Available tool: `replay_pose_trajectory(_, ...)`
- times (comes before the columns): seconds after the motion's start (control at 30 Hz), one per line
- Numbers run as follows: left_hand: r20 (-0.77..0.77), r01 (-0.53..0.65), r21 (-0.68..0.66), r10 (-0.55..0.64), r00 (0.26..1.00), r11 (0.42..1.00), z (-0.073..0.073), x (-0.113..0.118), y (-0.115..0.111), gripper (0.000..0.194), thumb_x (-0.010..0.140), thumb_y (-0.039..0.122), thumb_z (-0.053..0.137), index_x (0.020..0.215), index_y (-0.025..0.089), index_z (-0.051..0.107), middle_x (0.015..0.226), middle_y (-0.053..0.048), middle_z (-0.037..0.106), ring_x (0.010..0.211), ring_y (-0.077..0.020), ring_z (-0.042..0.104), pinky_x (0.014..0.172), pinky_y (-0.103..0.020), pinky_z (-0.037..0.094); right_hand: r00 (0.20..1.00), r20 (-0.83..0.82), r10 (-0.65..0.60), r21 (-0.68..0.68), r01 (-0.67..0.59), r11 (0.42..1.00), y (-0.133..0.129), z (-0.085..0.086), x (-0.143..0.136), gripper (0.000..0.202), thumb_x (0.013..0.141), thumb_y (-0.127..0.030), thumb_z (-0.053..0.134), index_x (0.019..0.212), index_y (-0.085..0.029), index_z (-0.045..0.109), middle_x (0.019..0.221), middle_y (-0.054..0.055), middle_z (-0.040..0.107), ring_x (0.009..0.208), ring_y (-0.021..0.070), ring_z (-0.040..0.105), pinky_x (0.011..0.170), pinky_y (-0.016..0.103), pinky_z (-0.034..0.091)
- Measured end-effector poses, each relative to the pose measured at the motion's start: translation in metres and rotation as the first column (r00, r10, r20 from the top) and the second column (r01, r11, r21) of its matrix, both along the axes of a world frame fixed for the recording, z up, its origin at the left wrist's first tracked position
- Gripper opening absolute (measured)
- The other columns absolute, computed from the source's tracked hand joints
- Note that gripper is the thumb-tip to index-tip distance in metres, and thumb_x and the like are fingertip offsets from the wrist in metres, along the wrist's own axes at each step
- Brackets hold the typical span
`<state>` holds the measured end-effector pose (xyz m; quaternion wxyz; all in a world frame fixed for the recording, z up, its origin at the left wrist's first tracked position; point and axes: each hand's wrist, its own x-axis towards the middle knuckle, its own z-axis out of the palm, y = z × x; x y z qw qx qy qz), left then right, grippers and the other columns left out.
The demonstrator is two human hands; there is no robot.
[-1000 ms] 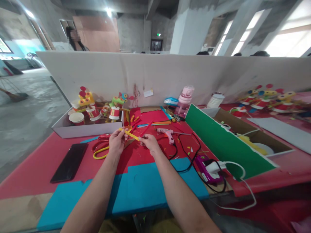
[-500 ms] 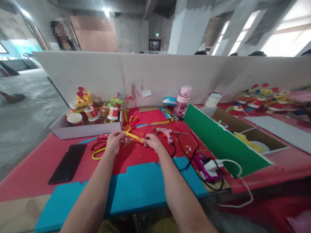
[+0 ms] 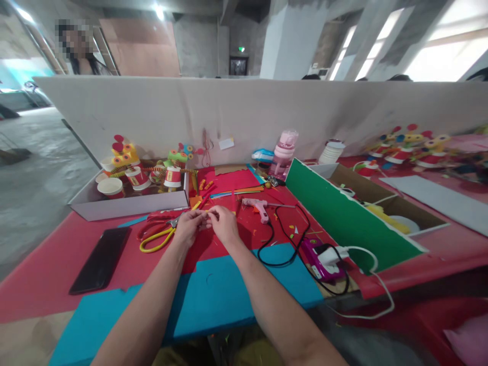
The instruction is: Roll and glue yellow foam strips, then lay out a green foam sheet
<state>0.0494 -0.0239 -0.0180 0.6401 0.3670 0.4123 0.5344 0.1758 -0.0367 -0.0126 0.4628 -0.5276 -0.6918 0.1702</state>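
Fingers (image 3: 218, 212) pinch a yellow strip (image 3: 207, 213) (mostly hidden) between them.

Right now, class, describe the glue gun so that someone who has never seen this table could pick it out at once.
On the red tabletop, find the big green panel on the right. Between it and the right hand lies the glue gun. It is pink and pistol-shaped, lying flat, whereas the pink bottle behind it stands upright.
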Motion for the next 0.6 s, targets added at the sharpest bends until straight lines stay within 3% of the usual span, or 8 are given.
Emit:
replay_pose_trajectory(0.23,-0.013,-0.024,0.037,0.024,1.000,0.999,-0.0034,0.0027,0.0010,0.031,0.054,0.025,0.084,0.076,0.010,0.068,0.066,-0.006,0.068,0.062,-0.0178,0.066,0.058,-0.027,0.053,0.986,0.131,-0.102,-0.009,0.104,0.994,0.0003,0.0021,0.0071,0.009,0.085,-0.018,0.056,0.082,-0.021,0.064,0.085,0.004,0.067,0.078,0.0170,0.060,0.070,0.026,0.042)
replay_pose_trajectory(0.4,-0.002,-0.035,0.085,0.036,0.999,0.996,-0.0017,0.0038,-0.0003,0.031,0.055,0.029,0.083,0.076,0.010,0.070,0.065,-0.006,0.068,0.057,-0.0139,0.062,0.053,-0.023,0.048,0.982,0.167,-0.086,-0.007,0.089,0.996,0.0002,0.0002,0.0074,0.008,0.085,-0.019,0.058,0.082,-0.021,0.064,0.085,0.003,0.067,0.079,0.0174,0.060,0.070,0.026,0.041)
replay_pose_trajectory(0.6,-0.011,-0.065,0.089,0.066,0.998,0.994,0.0009,0.0076,-0.0021,0.034,0.047,0.022,0.085,0.074,0.010,0.069,0.063,-0.005,0.067,0.056,-0.0122,0.061,0.052,-0.020,0.044,0.984,0.147,-0.105,-0.015,0.108,0.994,-0.0006,0.0026,0.0070,0.008,0.084,-0.020,0.057,0.080,-0.022,0.064,0.083,0.002,0.066,0.077,0.0164,0.059,0.069,0.025,0.041)
